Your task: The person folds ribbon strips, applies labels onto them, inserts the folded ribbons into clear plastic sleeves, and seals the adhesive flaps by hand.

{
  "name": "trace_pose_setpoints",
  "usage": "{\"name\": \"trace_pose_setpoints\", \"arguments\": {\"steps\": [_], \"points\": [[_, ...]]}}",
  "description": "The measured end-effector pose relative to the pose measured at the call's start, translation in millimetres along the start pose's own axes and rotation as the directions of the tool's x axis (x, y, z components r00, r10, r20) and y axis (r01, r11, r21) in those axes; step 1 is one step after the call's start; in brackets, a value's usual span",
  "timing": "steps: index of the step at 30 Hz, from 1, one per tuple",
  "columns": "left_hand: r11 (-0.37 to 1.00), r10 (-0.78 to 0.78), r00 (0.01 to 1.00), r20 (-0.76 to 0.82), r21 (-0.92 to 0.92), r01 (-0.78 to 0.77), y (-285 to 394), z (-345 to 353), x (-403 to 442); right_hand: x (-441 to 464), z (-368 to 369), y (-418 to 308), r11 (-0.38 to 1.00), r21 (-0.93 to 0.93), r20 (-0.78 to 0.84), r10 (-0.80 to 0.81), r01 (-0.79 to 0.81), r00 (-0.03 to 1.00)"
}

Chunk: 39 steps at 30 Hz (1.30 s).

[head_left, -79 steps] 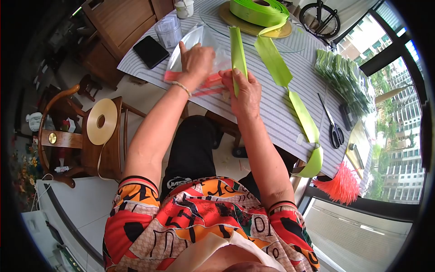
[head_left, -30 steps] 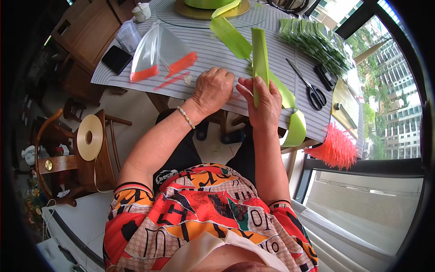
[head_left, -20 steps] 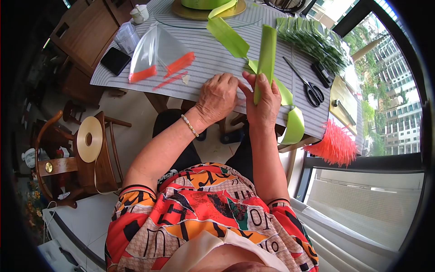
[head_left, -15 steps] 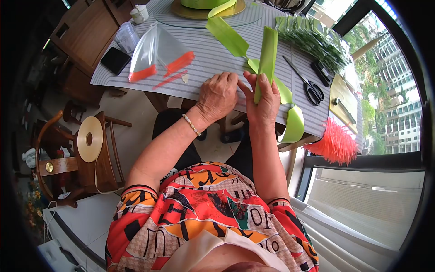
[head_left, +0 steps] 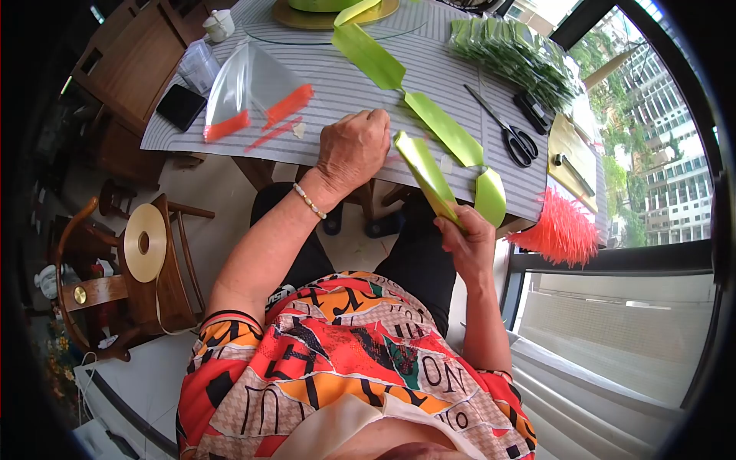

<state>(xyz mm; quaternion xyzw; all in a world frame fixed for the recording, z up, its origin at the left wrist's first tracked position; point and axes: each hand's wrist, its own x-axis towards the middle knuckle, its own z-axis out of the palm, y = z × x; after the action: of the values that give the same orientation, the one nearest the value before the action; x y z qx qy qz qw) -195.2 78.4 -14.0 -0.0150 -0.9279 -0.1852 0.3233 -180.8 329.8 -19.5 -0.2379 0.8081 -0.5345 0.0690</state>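
My right hand [head_left: 469, 239] is closed round the lower end of a folded bright green strip [head_left: 428, 178], which slants up and left over the table's front edge. My left hand [head_left: 355, 149] makes a fist just left of the strip's tip, apart from it; what the fingers hold, if anything, is hidden. A long green ribbon [head_left: 441, 126], pinched narrow at intervals, runs from a green roll [head_left: 314, 4] at the back across the table, ending in a curled length [head_left: 489, 198] at the front edge beside my right hand.
On the striped tablecloth [head_left: 307, 84] lie black scissors [head_left: 520, 146], a black stapler-like object [head_left: 532, 113], wrapped green bundles [head_left: 514, 57], clear bags with red edges [head_left: 245, 92] and a black wallet-like item [head_left: 181, 107]. Red fringe [head_left: 556, 230] hangs at the right corner. A tape roll [head_left: 146, 244] rests on a chair.
My right hand has moved down toward my body, tilting the folded strip left. My left hand has closed into a fist and come away from it. The view has shifted slightly.
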Motion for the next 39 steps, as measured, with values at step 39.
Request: {"name": "trace_pose_setpoints", "arguments": {"steps": [39], "points": [[-0.771,-0.176,0.782,0.598,-0.577,0.267,2,-2,-21,24,51,-42,0.860,-0.424,0.028,-0.300,0.283,0.953]]}}
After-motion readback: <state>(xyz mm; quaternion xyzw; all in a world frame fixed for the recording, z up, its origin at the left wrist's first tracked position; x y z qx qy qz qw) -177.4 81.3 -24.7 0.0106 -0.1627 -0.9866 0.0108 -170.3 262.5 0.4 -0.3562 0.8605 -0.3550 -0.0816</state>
